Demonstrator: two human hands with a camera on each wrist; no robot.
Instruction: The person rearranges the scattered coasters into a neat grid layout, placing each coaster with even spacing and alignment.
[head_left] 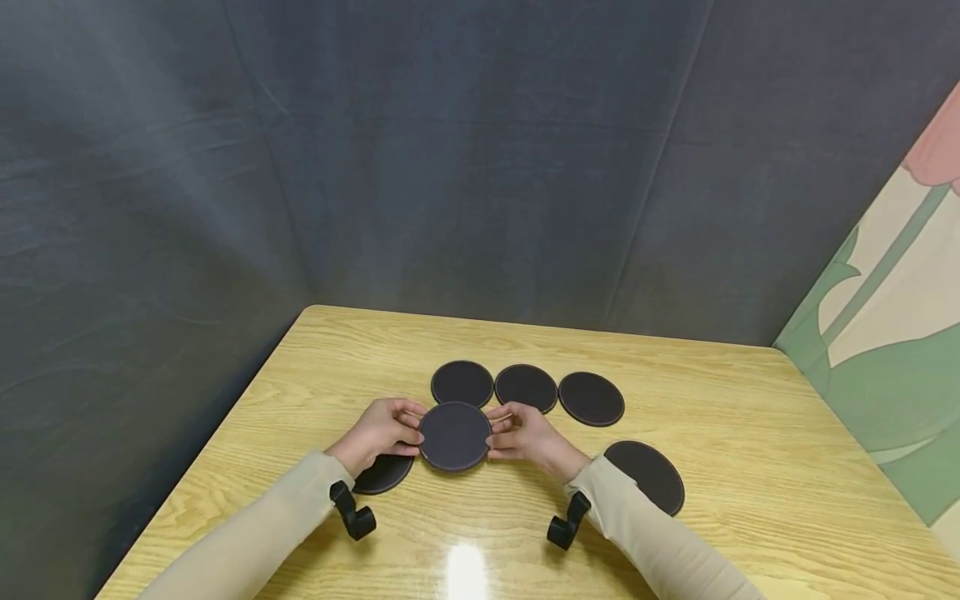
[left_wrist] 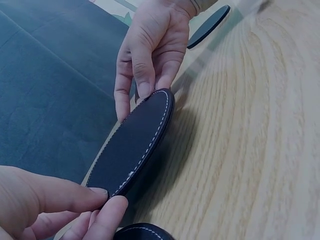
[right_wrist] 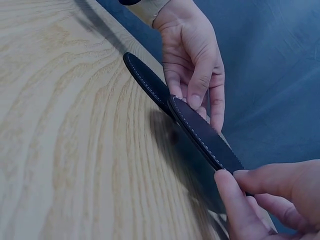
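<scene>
A round black coaster (head_left: 454, 437) with light stitching round its rim is held between both hands above the table. My left hand (head_left: 382, 435) pinches its left edge between thumb and fingers, and my right hand (head_left: 528, 437) pinches the opposite edge. In the left wrist view the coaster (left_wrist: 132, 142) is raised, with its shadow on the wood below. The right wrist view shows thumb and fingers at both ends of the coaster (right_wrist: 207, 134). Another coaster (head_left: 385, 473) lies under my left wrist, partly hidden by the hand.
Behind the hands, three matching coasters lie in a row: a left one (head_left: 462, 383), a middle one (head_left: 527, 388) and a right one (head_left: 592, 398). One more coaster (head_left: 649, 477) is partly covered by the right forearm. A dark curtain (head_left: 465, 167) hangs behind the wooden table (head_left: 750, 450).
</scene>
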